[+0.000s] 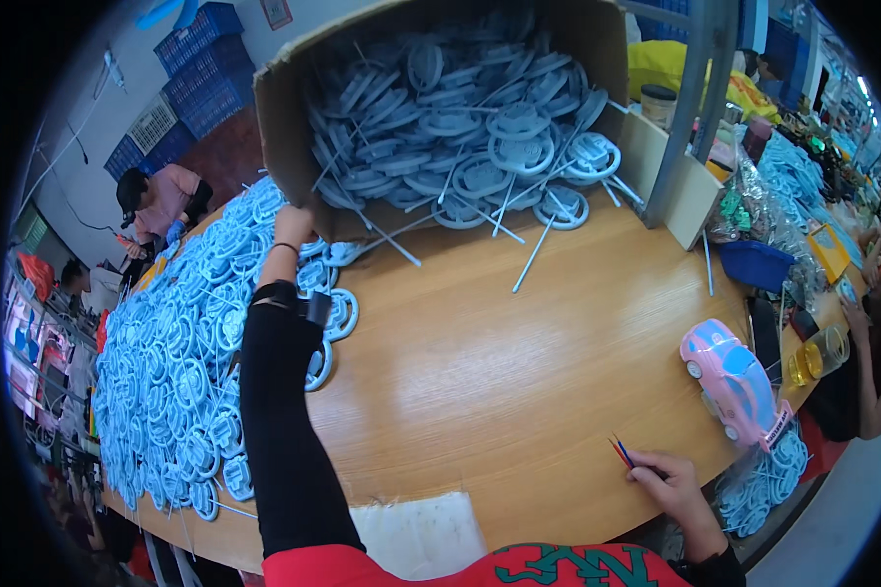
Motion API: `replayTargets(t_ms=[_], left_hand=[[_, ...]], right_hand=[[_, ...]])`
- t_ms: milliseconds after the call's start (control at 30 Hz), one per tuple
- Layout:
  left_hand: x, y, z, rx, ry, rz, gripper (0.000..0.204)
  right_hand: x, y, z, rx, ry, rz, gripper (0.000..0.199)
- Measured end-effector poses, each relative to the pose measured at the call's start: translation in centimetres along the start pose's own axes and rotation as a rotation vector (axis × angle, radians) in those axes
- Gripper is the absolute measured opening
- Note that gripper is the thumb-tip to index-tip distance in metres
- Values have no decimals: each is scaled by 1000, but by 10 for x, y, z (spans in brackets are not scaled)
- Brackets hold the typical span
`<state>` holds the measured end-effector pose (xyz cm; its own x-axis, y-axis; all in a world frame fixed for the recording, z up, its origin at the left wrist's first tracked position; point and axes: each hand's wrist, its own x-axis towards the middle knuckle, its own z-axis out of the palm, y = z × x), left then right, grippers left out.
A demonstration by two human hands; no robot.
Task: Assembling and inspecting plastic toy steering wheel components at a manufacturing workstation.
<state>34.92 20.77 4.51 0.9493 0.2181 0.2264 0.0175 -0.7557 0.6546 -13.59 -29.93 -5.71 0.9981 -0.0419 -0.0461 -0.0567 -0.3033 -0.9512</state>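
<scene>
My left arm reaches far out along the pile, and my left hand [294, 227] is at the lower left corner of a cardboard box [282, 132]. Its fingers are mostly hidden, so whether they grip the box does not show. The box lies with its open side toward me, full of light blue plastic rings on thin sticks [519, 152]. Near the table's front right, my right hand [671, 489] is closed on thin pointed sticks [621, 452], one red and one blue; their exact kind is unclear.
A big heap of the same blue pieces [181, 362] covers the table's left side. A pink toy car [729, 380] stands at the right, near a blue basin [757, 264]. A metal post [690, 127] rises beside the box. Co-workers sit at far left and right.
</scene>
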Motion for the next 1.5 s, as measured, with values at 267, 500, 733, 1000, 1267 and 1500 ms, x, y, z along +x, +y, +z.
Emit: replayTargets(t_ms=[267,500,733,1000,1267,1500], left_hand=[[-110,37,-27,225,-16,418,49],[-120,-94,-58,30,18,105,29],[-102,-101,-39,52,104,46,37],[-201,-90,-18,254,275,96,36],[-290,-63,-39,232,-76,344,48],[-346,-31,4,164,-243,298,48]], right_hand=[[-5,13,-1,60,36,-10,25],[-5,11,-1,29,-6,15,26],[-4,16,1,83,-15,-20,28],[-4,22,2,87,-41,-66,28],[-8,17,1,-31,-43,-170,28],[-8,21,3,-50,-41,-229,29]])
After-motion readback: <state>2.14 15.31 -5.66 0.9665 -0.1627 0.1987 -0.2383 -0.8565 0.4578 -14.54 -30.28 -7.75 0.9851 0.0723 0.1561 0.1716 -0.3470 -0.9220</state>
